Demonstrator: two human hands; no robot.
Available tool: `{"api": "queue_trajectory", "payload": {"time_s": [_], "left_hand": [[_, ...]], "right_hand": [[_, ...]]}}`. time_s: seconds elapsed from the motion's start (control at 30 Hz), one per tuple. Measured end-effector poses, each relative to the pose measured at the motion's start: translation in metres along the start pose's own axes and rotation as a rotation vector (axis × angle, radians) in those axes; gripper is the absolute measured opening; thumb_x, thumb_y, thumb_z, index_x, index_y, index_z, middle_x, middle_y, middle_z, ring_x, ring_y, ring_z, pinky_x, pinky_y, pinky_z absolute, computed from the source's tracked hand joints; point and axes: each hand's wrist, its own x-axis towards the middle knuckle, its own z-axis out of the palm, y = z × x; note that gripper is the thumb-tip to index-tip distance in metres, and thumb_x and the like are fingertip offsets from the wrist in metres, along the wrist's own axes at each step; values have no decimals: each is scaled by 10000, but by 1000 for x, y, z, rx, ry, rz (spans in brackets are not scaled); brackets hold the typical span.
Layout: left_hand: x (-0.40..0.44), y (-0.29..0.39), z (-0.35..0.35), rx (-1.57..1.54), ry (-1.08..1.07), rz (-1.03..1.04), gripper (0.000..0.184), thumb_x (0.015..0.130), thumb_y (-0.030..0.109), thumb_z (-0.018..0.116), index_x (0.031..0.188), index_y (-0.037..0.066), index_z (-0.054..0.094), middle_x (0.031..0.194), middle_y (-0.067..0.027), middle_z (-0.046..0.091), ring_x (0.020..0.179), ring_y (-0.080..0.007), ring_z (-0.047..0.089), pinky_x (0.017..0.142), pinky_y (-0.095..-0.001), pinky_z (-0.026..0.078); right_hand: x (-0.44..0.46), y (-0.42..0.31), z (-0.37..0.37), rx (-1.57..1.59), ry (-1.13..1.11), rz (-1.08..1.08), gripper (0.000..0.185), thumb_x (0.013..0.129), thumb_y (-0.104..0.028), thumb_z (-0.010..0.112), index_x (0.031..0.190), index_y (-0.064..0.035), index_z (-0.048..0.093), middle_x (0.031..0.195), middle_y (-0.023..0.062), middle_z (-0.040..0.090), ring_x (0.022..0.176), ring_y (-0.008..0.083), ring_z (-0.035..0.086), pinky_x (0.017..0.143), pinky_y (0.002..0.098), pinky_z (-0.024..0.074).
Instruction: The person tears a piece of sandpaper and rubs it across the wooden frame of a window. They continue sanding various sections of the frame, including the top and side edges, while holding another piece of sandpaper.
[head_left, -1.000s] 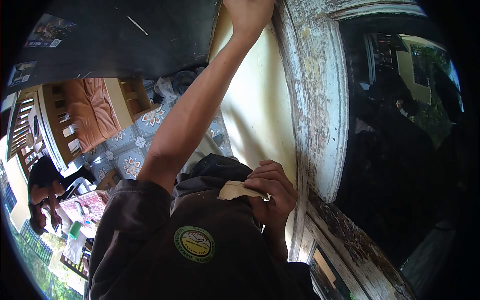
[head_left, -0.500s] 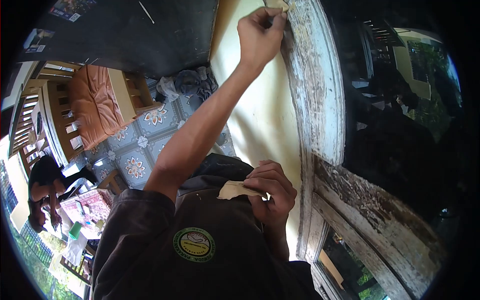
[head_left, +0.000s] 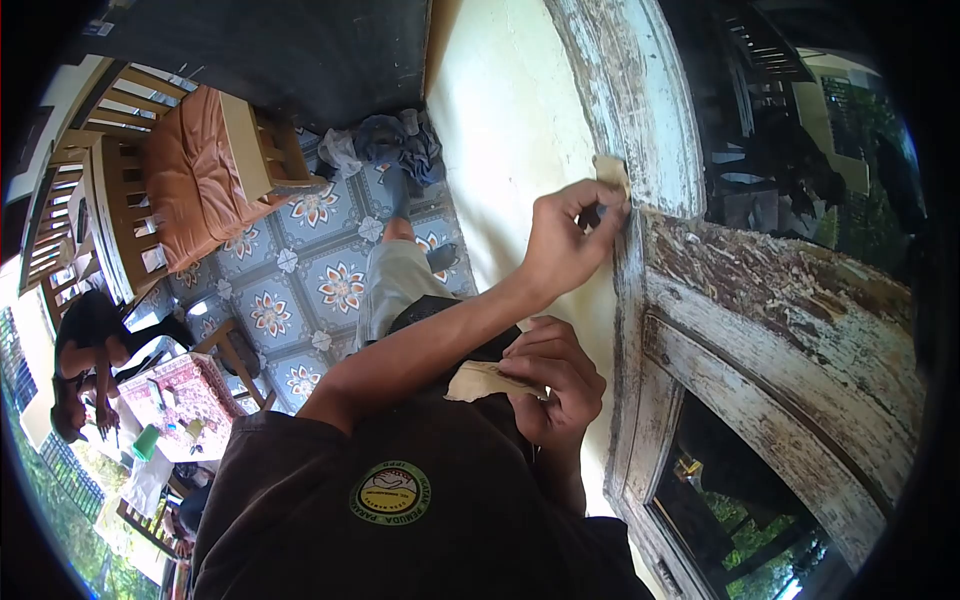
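My left hand reaches across my body and pinches a small tan piece of sandpaper. That piece lies against the edge of the worn wooden window frame, whose white-blue paint is patchy. Close to my chest, my right hand is closed around another, larger tan piece of sandpaper with a ragged edge. Its fingers are curled and partly hide the piece.
A cream wall runs beside the frame, and a scuffed wooden rail crosses at lower right. Dark glass is at right. Behind are an orange-cushioned bench, crumpled cloth, patterned floor tiles and a seated person by a table.
My left hand has come down along the frame with its sandpaper, from the top of the view to near the rail corner. My right hand stays by my chest. More floor and my leg now show.
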Motion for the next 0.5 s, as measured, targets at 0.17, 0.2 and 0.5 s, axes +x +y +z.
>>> {"api": "queue_trajectory", "payload": {"time_s": [0.17, 0.2, 0.5], "left_hand": [[-53, -10, 11, -73, -74, -38, 57, 836, 59, 683, 808, 23, 649, 711, 24, 608, 621, -21, 457, 553, -195, 377], [-60, -10, 12, -34, -89, -70, 77, 837, 67, 685, 790, 22, 644, 701, 27, 603, 614, -24, 457, 550, -194, 375], [-51, -21, 19, -119, 31, -146, 58, 855, 69, 667, 899, 47, 637, 784, 8, 635, 654, -24, 485, 579, -176, 383]], "right_hand": [[-11, 1, -7, -2, -9, -8, 132, 729, -99, 636, 846, -45, 669, 752, 60, 639, 724, 226, 626, 778, 421, 488], [-11, 1, -8, -4, -3, -9, 138, 722, -90, 641, 849, -42, 668, 752, 60, 640, 724, 229, 625, 778, 419, 488], [-8, 1, -22, -39, 46, -35, 176, 702, -51, 657, 877, -41, 665, 780, 66, 648, 728, 258, 622, 782, 417, 490]]}}
